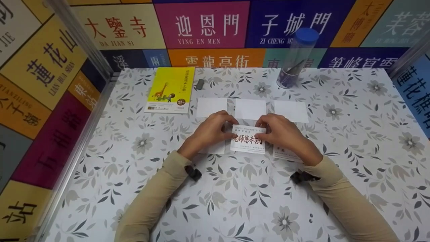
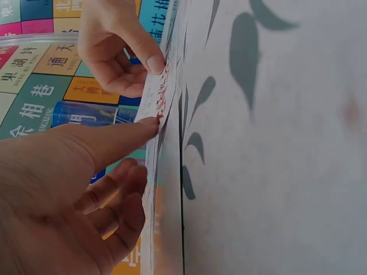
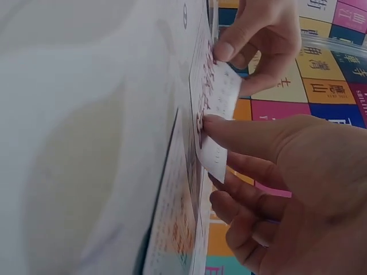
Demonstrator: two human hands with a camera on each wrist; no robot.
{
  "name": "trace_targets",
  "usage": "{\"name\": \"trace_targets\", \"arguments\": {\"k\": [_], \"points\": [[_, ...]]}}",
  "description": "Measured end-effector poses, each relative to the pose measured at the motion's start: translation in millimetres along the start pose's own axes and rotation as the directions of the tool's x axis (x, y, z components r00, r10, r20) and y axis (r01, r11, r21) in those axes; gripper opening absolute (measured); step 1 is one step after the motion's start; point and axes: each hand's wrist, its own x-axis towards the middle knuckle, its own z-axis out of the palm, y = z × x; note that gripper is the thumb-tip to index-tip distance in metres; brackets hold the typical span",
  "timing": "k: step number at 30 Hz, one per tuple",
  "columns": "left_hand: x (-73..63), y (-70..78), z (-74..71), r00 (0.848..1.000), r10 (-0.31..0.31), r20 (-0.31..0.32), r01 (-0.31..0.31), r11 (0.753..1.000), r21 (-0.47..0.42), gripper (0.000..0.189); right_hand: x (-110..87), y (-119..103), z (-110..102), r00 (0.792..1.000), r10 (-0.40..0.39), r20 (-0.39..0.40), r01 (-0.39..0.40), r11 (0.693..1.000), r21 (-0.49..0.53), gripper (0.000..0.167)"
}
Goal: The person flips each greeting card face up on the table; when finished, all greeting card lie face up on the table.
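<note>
A white greeting card [image 1: 248,148] printed with red and black Chinese characters lies in the middle of the near row of cards. My left hand [image 1: 210,130] holds its left side, thumb on the printed face. On the opposite side my right hand [image 1: 285,135] pinches it, its thumb [image 3: 241,133] on the print and fingers behind. In the right wrist view the far edge of the card [image 3: 221,146] is bent up from the table. A pale card [image 1: 215,148] lies partly hidden under the left hand, and a printed card [image 1: 284,153] under the right hand.
Beyond the hands lie three blank white cards [image 1: 250,108] in a row. A yellow book [image 1: 171,89], a small dark eraser-like block [image 1: 200,84] and a clear tube with a blue lid [image 1: 306,35] stand or lie farther back on the flowered tablecloth [image 1: 235,208].
</note>
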Motion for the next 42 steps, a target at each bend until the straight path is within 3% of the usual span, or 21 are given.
{"name": "trace_targets", "arguments": {"k": [6,14,18,22,28,35,42], "points": [[1.0,2.4,0.1,1.0,-0.004,0.029,0.004,1.0,0.013,0.043,-0.1,2,-4,0.999,0.029,0.03,-0.028,0.999,-0.031,0.027],[3.1,-0.4,-2.5,0.998,0.001,0.058,0.0,1.0,-0.013,0.041,3.1,6,-5,0.999,0.003,0.036,-0.003,1.0,-0.012,0.029],[3.8,-4.1,-8.9,0.997,0.015,0.074,-0.013,0.999,-0.029,0.04,3.5,8,-4,0.999,-0.01,0.036,0.011,1.0,-0.007,0.031],[1.2,-10.1,-20.1,0.998,0.035,0.047,-0.033,0.999,-0.042,0.039,2.4,4,-1,0.999,-0.034,0.012,0.034,0.998,-0.049,0.033],[-15.9,-24.3,-32.1,0.998,0.037,0.054,-0.035,0.999,-0.037,0.036,7.8,-17,12,0.992,-0.127,0.001,0.126,0.986,-0.105,0.04],[-40.1,-38.8,-41.9,0.997,-0.024,0.08,0.024,1.0,-0.007,0.034,24.9,-56,29,0.969,-0.241,0.048,0.245,0.964,-0.103,0.045],[-58.2,-58.5,-54.7,0.993,-0.115,0.03,0.116,0.992,-0.05,0.03,43.1,-83,43,0.958,-0.26,0.119,0.272,0.957,-0.099,0.069]]}}
